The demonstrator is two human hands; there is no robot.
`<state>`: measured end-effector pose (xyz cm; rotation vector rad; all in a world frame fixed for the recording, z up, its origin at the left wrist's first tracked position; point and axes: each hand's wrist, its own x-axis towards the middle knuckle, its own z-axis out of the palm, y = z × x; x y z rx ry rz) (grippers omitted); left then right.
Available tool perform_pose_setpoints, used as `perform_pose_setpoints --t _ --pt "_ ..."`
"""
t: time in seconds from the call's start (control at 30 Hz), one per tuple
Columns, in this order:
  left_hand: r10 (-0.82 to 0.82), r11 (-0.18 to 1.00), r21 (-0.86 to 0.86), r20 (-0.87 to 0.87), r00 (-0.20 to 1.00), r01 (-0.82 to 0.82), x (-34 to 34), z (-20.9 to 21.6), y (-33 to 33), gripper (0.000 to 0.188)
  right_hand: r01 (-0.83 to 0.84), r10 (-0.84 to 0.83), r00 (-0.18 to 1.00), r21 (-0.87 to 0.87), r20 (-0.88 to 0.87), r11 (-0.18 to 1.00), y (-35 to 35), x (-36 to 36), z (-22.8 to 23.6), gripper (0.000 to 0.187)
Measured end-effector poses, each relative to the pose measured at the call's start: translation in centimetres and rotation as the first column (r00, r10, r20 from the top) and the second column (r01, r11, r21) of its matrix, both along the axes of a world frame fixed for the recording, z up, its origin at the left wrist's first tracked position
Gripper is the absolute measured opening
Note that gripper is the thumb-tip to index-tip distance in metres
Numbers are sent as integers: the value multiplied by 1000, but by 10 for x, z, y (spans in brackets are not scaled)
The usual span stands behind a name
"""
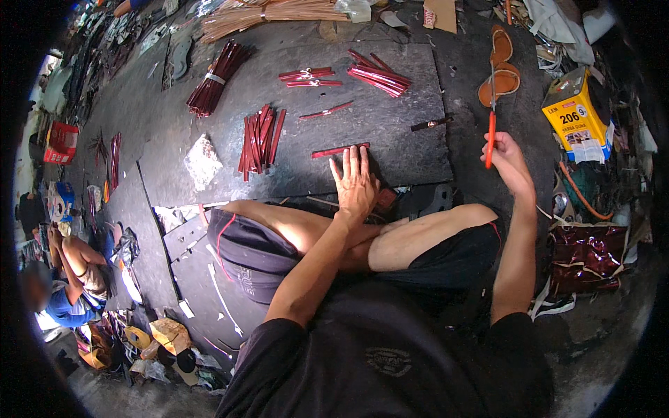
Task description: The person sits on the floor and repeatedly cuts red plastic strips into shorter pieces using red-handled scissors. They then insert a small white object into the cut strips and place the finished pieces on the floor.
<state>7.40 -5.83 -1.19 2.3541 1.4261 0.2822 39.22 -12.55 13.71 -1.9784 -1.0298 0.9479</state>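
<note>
My left hand [357, 187] lies flat on the dark board, its fingertips touching one end of a short glossy dark-red strap [330, 151]. In my right hand [514, 166], raised off to the right, are orange-handled scissors [491, 132] with their slim metal blades pointing away from me. Beyond the left fingertips is a thin red strap [326, 110]. Farther back lie red straps with metal buckles [306, 73]. Loose dark-red strips [260, 139] are heaped left of my left hand, and another pile of red strips [380, 75] sits far right on the board.
A tied bundle of dark-red strips [216, 80] and crumpled clear plastic [202, 162] lie leftward. A black strap with a buckle [432, 124] sits near the board's right edge. Brown sandal soles [499, 85] and a yellow box [577, 117] stand right. Another person [73, 285] sits far left.
</note>
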Motion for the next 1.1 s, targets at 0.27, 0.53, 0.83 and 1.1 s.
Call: perform_pose_setpoints --t 0.27,0.53,0.83,1.1 --pt "7 1000 29 90 996 -10 -2 -4 16 65 56 -41 973 61 -228 997 56 -138 3 39" --pt "-46 991 -98 354 934 86 -32 21 66 45 103 -48 913 -114 404 988 77 -158 -104 40" --pt "360 932 -46 186 914 -358 -88 -2 79 30 130 -61 842 -92 536 987 75 -151 -116 41" --pt "361 932 -85 120 925 -353 -84 -2 78 31 -94 -21 831 178 556 979 78 -167 -115 27"
